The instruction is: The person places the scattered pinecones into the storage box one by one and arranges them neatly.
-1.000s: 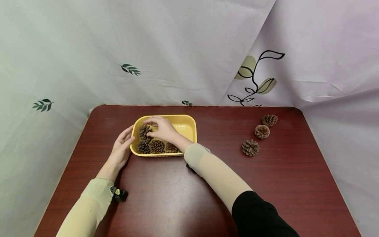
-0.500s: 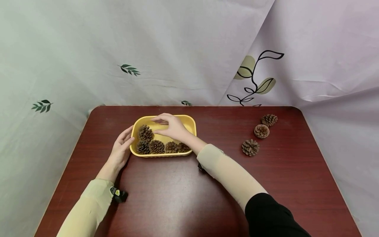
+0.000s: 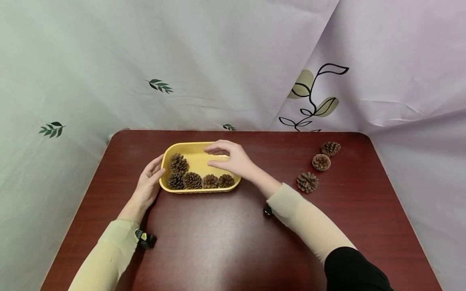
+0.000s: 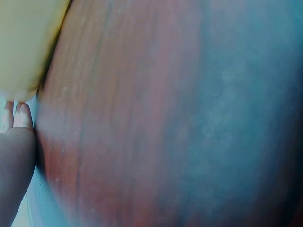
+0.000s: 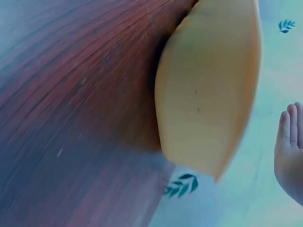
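A yellow rectangular tray (image 3: 200, 191) sits on the table with several brown pine cones in it. One pine cone (image 3: 178, 163) stands behind the left end of a row along the near wall, and a small pine cone (image 3: 226, 180) ends that row at the right. My left hand (image 3: 147, 184) rests against the tray's left end, thumb at the rim and fingers straight along the outside. Above the tray's right part is my right hand (image 3: 234, 159), empty, with thumb and fingers spread apart. The right wrist view shows its straightened fingers (image 5: 292, 127) beyond the tray wall.
On the right of the dark red wooden table (image 3: 204, 242) lie three loose pine cones: one nearer pine cone (image 3: 307, 182), a middle pine cone (image 3: 321, 162) and a far pine cone (image 3: 331, 148). A pale curtain (image 3: 225, 60) with leaf prints hangs behind the table.
My right hand has let go of the pine cone at the tray's left and moved right across the tray, uncovering the near row's right end. The left hand stays put.
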`<action>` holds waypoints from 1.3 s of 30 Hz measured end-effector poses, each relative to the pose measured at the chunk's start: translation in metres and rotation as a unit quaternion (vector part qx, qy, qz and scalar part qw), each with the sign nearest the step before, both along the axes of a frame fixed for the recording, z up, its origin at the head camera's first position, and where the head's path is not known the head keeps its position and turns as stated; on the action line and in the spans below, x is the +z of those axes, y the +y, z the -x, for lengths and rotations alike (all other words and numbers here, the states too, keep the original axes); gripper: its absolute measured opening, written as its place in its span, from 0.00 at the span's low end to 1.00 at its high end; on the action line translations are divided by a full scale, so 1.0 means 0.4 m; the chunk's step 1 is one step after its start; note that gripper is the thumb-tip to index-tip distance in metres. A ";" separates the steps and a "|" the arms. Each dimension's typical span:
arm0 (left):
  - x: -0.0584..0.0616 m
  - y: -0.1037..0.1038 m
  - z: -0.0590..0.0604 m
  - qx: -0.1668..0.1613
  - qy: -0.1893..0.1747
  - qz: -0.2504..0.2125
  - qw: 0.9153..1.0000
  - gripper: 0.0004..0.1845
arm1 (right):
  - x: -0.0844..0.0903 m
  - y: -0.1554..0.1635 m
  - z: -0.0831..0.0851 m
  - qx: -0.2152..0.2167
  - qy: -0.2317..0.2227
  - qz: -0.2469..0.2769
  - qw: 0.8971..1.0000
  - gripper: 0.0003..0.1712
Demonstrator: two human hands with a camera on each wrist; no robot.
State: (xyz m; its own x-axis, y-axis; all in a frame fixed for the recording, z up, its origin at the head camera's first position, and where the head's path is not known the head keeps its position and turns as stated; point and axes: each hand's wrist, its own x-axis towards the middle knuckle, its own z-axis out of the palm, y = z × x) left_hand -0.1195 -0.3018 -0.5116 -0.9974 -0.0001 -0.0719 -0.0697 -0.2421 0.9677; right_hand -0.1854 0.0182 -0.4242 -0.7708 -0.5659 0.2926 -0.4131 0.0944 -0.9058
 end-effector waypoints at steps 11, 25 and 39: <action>-0.001 0.001 -0.001 -0.001 0.001 -0.010 1.000 0.25 | 0.009 0.147 -0.042 -0.020 0.008 0.008 1.000 0.23; 0.001 -0.002 -0.002 -0.002 -0.008 0.003 1.000 0.27 | -0.014 0.330 -0.087 -0.083 0.030 -0.017 0.996 0.23; 0.006 -0.001 -0.002 -0.001 -0.012 0.011 1.000 0.27 | -0.024 0.473 -0.134 -0.149 0.066 -0.064 0.985 0.24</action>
